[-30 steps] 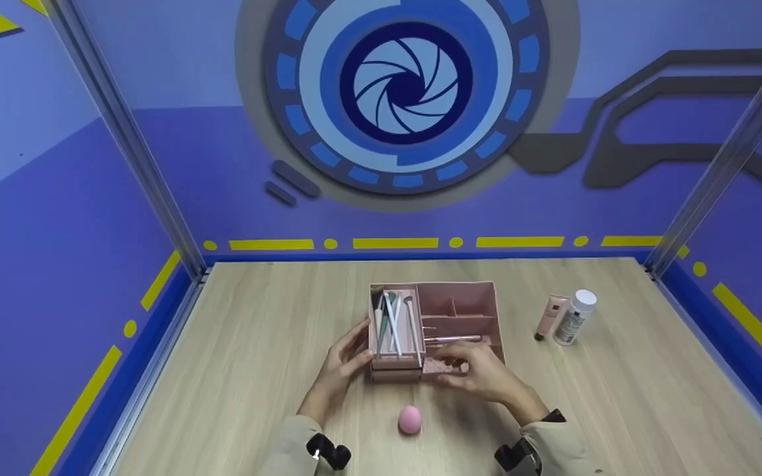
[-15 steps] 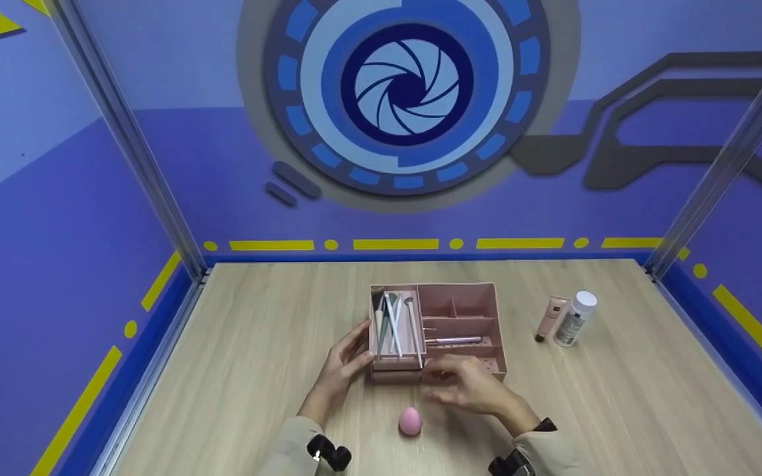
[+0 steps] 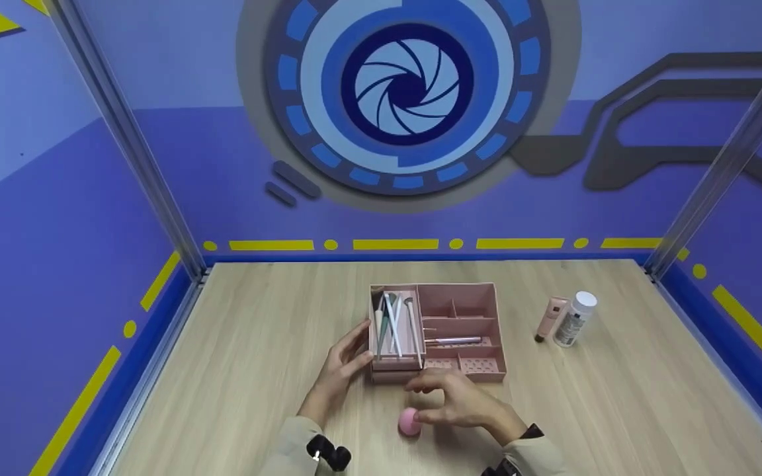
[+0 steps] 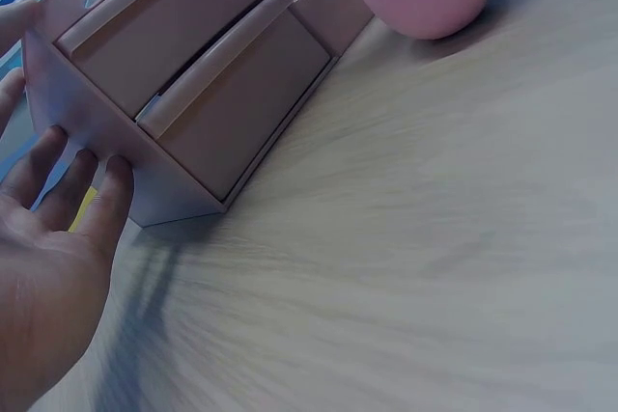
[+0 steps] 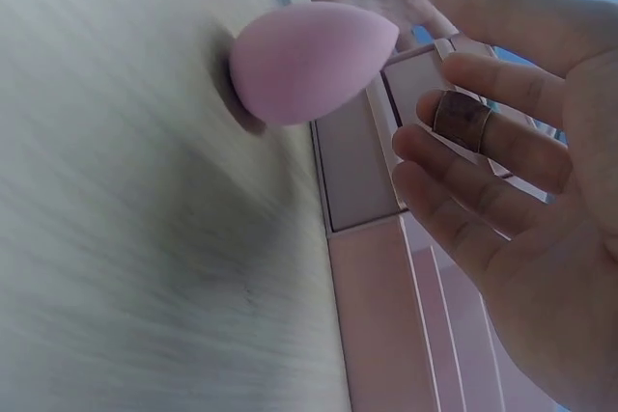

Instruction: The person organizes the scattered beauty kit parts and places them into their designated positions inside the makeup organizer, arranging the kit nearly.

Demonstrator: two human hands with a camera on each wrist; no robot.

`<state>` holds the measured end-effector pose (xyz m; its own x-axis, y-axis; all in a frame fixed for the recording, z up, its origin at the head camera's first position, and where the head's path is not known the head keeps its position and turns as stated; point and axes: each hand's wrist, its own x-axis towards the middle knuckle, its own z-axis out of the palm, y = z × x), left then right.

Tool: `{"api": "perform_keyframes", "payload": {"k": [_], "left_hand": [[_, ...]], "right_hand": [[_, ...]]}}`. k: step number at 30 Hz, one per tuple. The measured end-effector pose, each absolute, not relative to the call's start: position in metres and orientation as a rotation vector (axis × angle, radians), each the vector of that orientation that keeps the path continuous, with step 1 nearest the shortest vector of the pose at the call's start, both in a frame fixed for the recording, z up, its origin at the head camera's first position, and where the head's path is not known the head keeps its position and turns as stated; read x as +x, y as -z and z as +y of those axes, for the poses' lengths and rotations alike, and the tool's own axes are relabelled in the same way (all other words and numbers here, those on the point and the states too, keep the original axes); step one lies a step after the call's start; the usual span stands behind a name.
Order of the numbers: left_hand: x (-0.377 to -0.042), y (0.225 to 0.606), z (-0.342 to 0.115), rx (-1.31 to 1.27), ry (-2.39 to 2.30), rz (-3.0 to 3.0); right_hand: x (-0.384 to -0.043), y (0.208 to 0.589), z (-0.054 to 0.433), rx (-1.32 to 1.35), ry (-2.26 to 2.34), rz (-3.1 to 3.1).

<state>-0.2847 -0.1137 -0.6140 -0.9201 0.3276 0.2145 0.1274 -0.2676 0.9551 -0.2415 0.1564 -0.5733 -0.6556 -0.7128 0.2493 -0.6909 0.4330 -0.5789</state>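
A pink organizer box (image 3: 458,295) with compartments and two small drawers stands mid-table. My left hand (image 3: 338,369) rests its extended fingertips against the box's left side wall, as the left wrist view also shows. In front of the box a pink egg-shaped makeup sponge (image 3: 407,423) stands on the table, pointed end up. Over it comes my right hand (image 3: 464,400), its thumb overlapping the sponge in the head view. The right wrist view shows that hand's fingers apart and holding nothing, with a band around one finger and the sponge (image 5: 309,63) just beyond the fingertips.
Several makeup brushes (image 3: 395,324) lie in the box's left tray. A slim pen-like item (image 3: 455,341) lies in a middle compartment. To the right of the box stand a pink tube (image 3: 549,320) and a white-capped bottle (image 3: 573,324). Blue walls bound the wooden table.
My right hand has drawn back from the box's front right compartment toward me, down to the sponge. My left hand, the box and the sponge stay in place.
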Motion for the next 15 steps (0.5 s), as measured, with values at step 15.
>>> {"api": "perform_keyframes", "payload": {"k": [15], "left_hand": [[-0.286, 0.613, -0.115, 0.595, -2.303, 1.887]], "right_hand": [[-0.238, 0.585, 0.142, -1.43, 1.076, 2.557]]}}
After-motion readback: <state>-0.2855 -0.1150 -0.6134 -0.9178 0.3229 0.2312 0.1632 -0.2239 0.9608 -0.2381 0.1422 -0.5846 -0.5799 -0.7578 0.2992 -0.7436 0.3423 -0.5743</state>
